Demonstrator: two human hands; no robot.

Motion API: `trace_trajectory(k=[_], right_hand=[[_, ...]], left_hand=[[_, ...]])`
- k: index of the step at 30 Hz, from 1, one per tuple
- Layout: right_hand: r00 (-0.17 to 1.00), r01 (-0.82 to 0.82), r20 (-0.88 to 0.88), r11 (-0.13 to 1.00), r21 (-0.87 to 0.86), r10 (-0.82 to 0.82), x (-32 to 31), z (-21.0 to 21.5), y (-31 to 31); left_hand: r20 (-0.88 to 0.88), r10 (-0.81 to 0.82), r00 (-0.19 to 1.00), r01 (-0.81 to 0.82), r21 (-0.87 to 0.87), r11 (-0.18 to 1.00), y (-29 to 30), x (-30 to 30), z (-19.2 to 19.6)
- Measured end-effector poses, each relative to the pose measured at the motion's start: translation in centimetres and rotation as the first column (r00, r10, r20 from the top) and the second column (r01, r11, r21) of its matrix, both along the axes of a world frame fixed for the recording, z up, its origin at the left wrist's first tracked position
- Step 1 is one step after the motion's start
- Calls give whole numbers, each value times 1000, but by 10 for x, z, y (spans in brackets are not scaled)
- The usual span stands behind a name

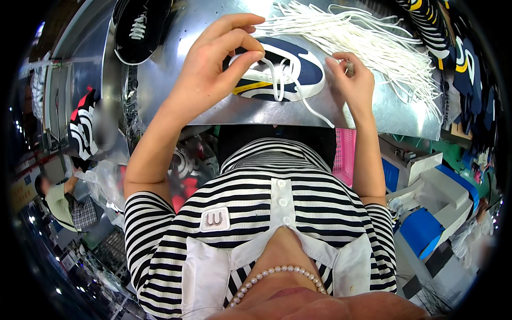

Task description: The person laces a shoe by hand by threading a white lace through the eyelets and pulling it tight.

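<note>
A navy and white shoe upper (pixel 290 72) with a yellow stripe lies flat on the shiny metal table (pixel 213 106). A white lace (pixel 280 80) is threaded through it and trails toward the table's near edge. My left hand (pixel 221 56) pinches one end of the lace above the upper's left side. My right hand (pixel 352 80) rests at the upper's right edge, fingers curled on what looks like the lace's other end. A loose heap of white laces (pixel 368 42) lies just behind my right hand.
A black shoe (pixel 140 29) with white laces sits at the table's far left. More navy and yellow uppers (pixel 458 48) hang at the far right. A pink basket (pixel 345 152) stands under the table, blue and grey machines (pixel 432 197) at the right. Another person (pixel 64 202) sits at lower left.
</note>
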State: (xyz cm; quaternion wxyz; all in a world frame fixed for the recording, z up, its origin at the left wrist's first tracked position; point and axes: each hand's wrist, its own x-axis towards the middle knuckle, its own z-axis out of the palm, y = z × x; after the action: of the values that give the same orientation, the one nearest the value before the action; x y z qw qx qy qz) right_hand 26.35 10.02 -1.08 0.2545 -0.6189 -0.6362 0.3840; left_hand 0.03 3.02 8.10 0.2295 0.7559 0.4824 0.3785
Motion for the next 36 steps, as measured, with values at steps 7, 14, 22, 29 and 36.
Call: trace_trajectory(k=[7,14,22,29,36], right_hand=[[729,-282,-661,958,-54,177,-51,3,-26],[731,-181,-682,957,-228,-25,-59,-24,-16],[926,-139,-368,981,-136,81,-69,-22,-20],[940,-249,-235,968,23,247,-67,-12,-33],[913,-356,-89,883,307,399,-45,-5,-42]], left_hand=[[-111,106,988,-96,90,991,18,29,-41],[81,249,965,-102,-757,645,5,-9,-66],[244,525,815,-42,-880,473,18,17,-87],[164,600,783,-313,-729,608,-6,36,-90],[195,582,790,-309,-693,651,-10,34,-91]])
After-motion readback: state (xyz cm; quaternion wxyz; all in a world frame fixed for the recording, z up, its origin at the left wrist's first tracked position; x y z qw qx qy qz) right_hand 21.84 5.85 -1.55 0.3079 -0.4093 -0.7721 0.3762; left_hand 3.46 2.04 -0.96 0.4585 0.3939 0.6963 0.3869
